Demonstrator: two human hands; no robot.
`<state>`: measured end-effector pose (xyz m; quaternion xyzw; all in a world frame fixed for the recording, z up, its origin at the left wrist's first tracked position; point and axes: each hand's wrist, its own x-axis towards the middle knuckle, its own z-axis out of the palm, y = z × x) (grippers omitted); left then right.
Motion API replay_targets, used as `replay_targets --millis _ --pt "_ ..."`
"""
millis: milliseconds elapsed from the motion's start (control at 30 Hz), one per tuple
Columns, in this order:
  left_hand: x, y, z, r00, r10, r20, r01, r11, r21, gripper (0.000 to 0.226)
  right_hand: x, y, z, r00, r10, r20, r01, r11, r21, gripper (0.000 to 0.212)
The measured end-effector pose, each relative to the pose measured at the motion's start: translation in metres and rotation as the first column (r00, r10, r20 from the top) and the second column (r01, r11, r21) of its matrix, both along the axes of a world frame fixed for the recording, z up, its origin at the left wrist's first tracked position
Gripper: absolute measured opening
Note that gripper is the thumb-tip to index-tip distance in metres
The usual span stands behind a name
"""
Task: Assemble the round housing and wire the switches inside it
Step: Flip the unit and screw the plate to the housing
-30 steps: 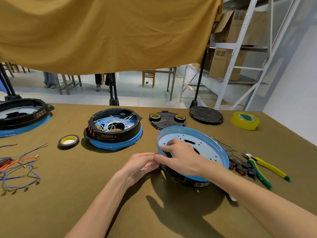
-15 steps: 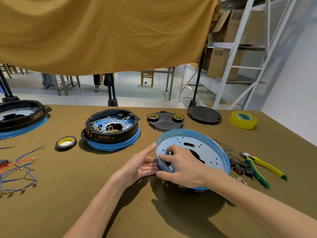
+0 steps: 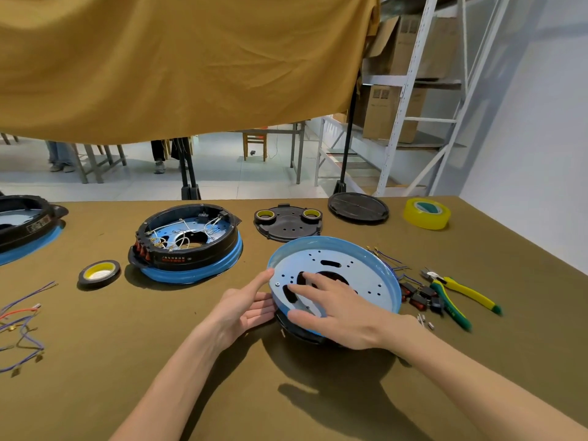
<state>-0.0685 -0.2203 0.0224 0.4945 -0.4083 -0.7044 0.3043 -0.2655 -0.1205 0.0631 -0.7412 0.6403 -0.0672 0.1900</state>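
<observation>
A blue round plate (image 3: 356,265) with a grey perforated face sits tilted on a black ring housing (image 3: 302,334) at the table's centre right. My right hand (image 3: 337,310) lies across the plate's face, fingers spread, with the thumb on its near rim. My left hand (image 3: 245,308) touches the plate's left rim with straight fingers, index pointing up along the edge. Black and red rocker switches (image 3: 420,296) and thin blue wires (image 3: 388,259) lie just right of the plate.
A wired black and blue housing (image 3: 187,243) stands at the centre left, another (image 3: 22,224) at the far left. Green-yellow pliers (image 3: 458,291), tape rolls (image 3: 99,273) (image 3: 427,213), a black lid (image 3: 358,207), a black base plate (image 3: 288,224) and loose wires (image 3: 22,326) lie around.
The plate has tipped up more towards me. My right hand's fingers have spread over its face, and my left hand has straightened against the rim.
</observation>
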Motion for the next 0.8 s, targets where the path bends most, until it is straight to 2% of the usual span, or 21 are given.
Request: replay_targets --millis 100,233,333,400,500,567,667,733,800 --pt "-0.002 0.002 -0.002 1.0 0.025 0.008 -0.025 1.0 -0.01 0.071 0.008 0.0 -0.006 0.999 -0.013 -0.039 0.015 0.999 0.049 0.081" --pt "-0.004 0.008 0.001 1.0 -0.005 0.016 0.006 1.0 -0.025 0.063 0.01 -0.001 -0.005 0.996 -0.011 -0.086 0.008 0.999 -0.041 0.074" --pt "-0.008 0.01 0.005 0.998 -0.007 0.058 0.01 0.999 -0.039 0.05 0.01 0.003 -0.008 0.995 0.007 -0.104 -0.012 0.999 -0.045 0.077" --pt "-0.011 0.009 0.009 0.996 -0.018 0.091 0.021 0.999 -0.03 0.042 0.008 0.007 -0.007 0.998 0.012 -0.061 -0.015 0.999 -0.05 0.078" --pt "-0.014 0.004 0.019 0.986 -0.079 0.143 0.079 0.997 0.005 0.038 -0.001 0.009 0.003 0.989 -0.03 0.142 0.058 0.979 -0.193 0.065" --pt "-0.016 0.0 0.025 0.979 -0.099 0.177 0.095 0.995 0.031 0.036 -0.017 0.008 0.008 0.959 -0.103 0.266 0.195 0.917 -0.349 0.047" --pt "-0.019 -0.002 0.028 0.967 -0.114 0.227 0.109 0.993 0.036 0.031 -0.053 0.006 0.012 0.911 -0.284 0.299 0.407 0.731 -0.548 0.02" --pt "-0.022 -0.003 0.028 0.961 -0.11 0.254 0.109 0.994 0.016 0.032 -0.083 0.006 0.013 0.846 -0.457 0.277 0.528 0.636 -0.563 0.013" --pt "-0.024 -0.003 0.027 0.959 -0.093 0.268 0.096 0.995 0.002 0.034 -0.105 0.012 0.011 0.776 -0.59 0.225 0.618 0.637 -0.462 0.013"
